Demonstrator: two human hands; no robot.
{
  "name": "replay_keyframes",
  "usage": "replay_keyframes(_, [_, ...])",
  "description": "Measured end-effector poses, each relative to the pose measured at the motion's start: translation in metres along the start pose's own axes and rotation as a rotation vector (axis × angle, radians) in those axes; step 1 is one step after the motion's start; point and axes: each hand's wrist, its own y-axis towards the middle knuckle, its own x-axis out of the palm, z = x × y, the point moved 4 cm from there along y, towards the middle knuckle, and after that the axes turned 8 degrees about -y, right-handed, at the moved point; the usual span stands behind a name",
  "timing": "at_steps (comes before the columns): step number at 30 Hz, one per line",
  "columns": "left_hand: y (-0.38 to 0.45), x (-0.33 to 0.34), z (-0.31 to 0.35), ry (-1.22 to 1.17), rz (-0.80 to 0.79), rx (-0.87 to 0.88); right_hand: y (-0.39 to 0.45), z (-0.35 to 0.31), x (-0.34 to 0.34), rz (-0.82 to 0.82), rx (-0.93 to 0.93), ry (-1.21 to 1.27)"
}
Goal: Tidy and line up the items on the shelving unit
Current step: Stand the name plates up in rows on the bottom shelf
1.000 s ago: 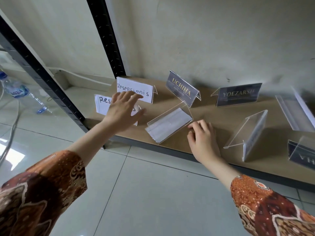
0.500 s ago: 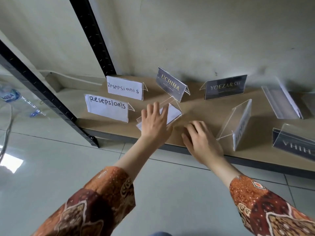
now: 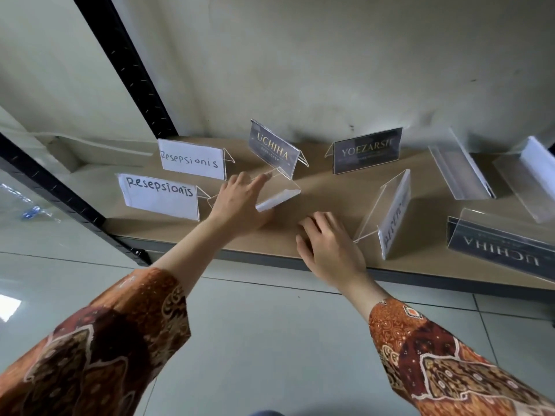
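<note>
I log the shelf (image 3: 315, 235), a brown board w/ dark metal front edge, low above a tiled floor (image 3: 270, 340). L hand (image 3: 240, 202) is on the blank acrylic sign holder (image 3: 279, 195) at shelf centre: fingers (image 3: 261, 178) lie along its clear upper face, thumb hidden beneath, so I cannot tell whether it is clamped or merely touched; fingers look fairly straight. Holder sits tilted, white insert edge facing me. R hand (image 3: 329, 250) rests at the front edge, fingers loosely curled, close together, holding nothing, just beside the side-turned holder (image 3: 393, 214), which stands upright w/ lettering running vertically. Left part of shelf: two white "Resepsionis" signs, front one (image 3: 160, 196) and rear one (image 3: 192, 159), both upright, near each other, not touching. Behind the L hand: dark "UCHIHA" sign (image 3: 273, 148), angled; its base corner is v. close to the blank holder, contact unclear. Right of it, the "YOEZARSIE" sign (image 3: 368, 150), upright near the wall (image 3: 330, 70). Far right: two clear holders, (image 3: 459, 172) and (image 3: 531, 175), lying askew, and a second dark "UCHIHA" sign (image 3: 501, 247) facing away, text inverted. Black uprights (image 3: 126, 64) at left. Both sleeves brown batik.
</note>
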Motion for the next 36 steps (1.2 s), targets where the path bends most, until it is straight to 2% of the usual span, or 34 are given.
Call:
replay_keyframes(3, [0.006, -0.008, -0.002, -0.075, -0.06, 0.03, -0.001, 0.0, 0.001, 0.032, 0.002, -0.009])
replay_keyframes(9, [0.018, -0.024, -0.008, -0.069, -0.149, 0.057, 0.0, -0.004, 0.003, 0.069, -0.008, 0.002])
replay_keyframes(13, [0.022, -0.028, 0.001, -0.084, -0.313, 0.109, 0.002, -0.003, 0.003, 0.073, 0.002, 0.031])
replay_keyframes(20, [0.023, -0.022, 0.006, -0.038, -0.463, 0.034, 0.002, -0.003, 0.003, 0.1, 0.015, 0.011])
replay_keyframes(24, [0.03, -0.028, 0.019, -0.164, -0.333, 0.051, 0.001, -0.002, 0.005, 0.092, 0.027, 0.011])
replay_keyframes(27, [0.053, -0.038, 0.025, -0.089, -0.119, 0.109, 0.001, -0.002, 0.005, 0.078, 0.021, 0.015])
replay_keyframes(30, [0.08, -0.043, 0.027, 0.016, 0.009, 0.163, 0.002, 0.002, 0.004, 0.061, 0.052, 0.087])
replay_keyframes(32, [0.094, -0.038, 0.026, 0.088, 0.025, 0.205, 0.003, 0.004, 0.003, 0.054, 0.087, 0.154])
replay_keyframes(36, [0.113, -0.019, 0.022, 0.201, -0.053, 0.216, 0.002, 0.004, 0.005, 0.045, 0.083, 0.145])
